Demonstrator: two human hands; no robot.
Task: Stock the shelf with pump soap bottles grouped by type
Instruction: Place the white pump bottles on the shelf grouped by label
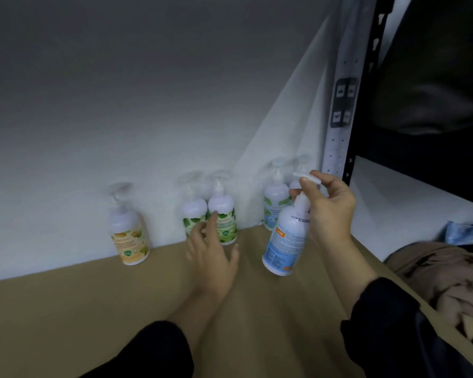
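My right hand (pixel 328 211) grips a blue-label pump bottle (pixel 286 241) by its pump neck and holds it tilted above the brown shelf board (pixel 93 309). My left hand (pixel 212 257) hovers with spread, relaxed fingers just in front of two green-label bottles (pixel 223 214) that stand side by side against the white back wall. An orange-label bottle (pixel 129 236) stands alone further left. Two blue-label bottles (pixel 275 203) stand at the back right corner, one mostly hidden behind my right hand.
A perforated metal upright (pixel 339 132) bounds the shelf on the right. Beyond it lie a neighbouring white shelf (pixel 410 203), a beige bundle of cloth (pixel 443 276) and something blue (pixel 464 233). Bare board stretches between the orange and green bottles.
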